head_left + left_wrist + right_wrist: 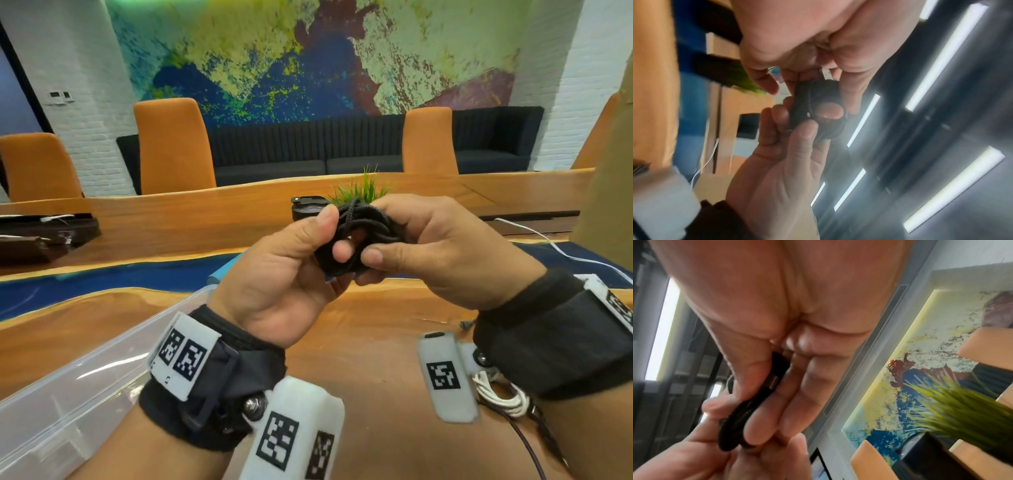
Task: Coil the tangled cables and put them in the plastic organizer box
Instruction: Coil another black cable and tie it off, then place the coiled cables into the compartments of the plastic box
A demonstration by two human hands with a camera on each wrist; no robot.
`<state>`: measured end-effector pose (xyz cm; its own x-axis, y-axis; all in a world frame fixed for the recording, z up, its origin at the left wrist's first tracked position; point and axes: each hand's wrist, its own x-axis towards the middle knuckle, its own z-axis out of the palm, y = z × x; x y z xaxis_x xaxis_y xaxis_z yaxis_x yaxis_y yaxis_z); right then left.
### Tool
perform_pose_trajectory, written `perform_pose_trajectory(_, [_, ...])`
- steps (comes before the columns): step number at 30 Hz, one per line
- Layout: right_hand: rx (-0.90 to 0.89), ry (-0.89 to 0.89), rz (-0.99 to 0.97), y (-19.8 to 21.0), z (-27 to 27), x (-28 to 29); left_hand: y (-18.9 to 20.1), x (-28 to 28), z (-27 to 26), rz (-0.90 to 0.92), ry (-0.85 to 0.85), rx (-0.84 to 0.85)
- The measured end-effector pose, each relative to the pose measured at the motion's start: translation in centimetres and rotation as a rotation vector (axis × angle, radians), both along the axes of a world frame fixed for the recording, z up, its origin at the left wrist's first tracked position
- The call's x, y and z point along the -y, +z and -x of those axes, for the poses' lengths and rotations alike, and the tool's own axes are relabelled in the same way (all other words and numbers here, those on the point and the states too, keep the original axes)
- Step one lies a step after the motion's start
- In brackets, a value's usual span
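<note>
Both of my hands are on the black cable [356, 236], a small tight coil held up above the table [370, 342], in front of the green plant [363, 190]. My left hand [284, 270] pinches the coil's left side, thumb on top and fingertips curled in under it; one fingertip shows through the middle of the coil. My right hand [442, 250] grasps the right side, thumb low at the front and fingers wrapped over the top and back. From the right wrist I can see a metal plug end [774, 381] of the cable tucked between my right thumb and fingers.

The clear plastic box [68, 387] sits on the table to the left of the coil and nearer to me, under my left wrist. A bundled white cable [500, 394] lies on the table below the coil to the right, under my right wrist. Another white cable [555, 246] trails along the table further right of the coil. A dark object [306, 207] stands just left of the plant.
</note>
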<state>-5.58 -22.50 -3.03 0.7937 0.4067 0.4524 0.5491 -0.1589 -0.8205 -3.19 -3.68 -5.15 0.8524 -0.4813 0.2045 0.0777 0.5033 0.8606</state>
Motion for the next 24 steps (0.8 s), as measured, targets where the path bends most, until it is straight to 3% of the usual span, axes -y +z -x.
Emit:
perform_pose_trajectory(5, [-0.076, -0.043, 0.042, -0.7, -0.6, -0.2, -0.4, 0.2, -0.3, -0.109, 0.054, -0.043])
perform_pose_trajectory(9, [-0.171, -0.112, 0.082, -1.0, -0.7, -0.3, -0.7, 0.1, -0.4, -0.341, 0.178, 0.177])
perform_pose_trajectory(15, [-0.297, -0.2, 0.102, -0.4, -0.5, 0.6, -0.7, 0.0, -0.5, -0.528, 0.295, 0.392])
perform_pose_trajectory(18, [-0.323, -0.287, 0.153, -0.4, -0.6, 1.7, -0.7, -0.3, -1.2, -0.585, 0.443, 0.331])
perform_pose_trajectory(20, [-0.343, -0.359, 0.176, -0.5, -0.8, 2.7, -0.5, -0.6, -1.2, -0.602, 0.448, 0.271])
perform_pose_trajectory(24, [-0.415, -0.468, 0.474, -0.6, -1.7, 4.7, -0.1, -0.3, -0.7, -0.833, 0.371, 0.377])
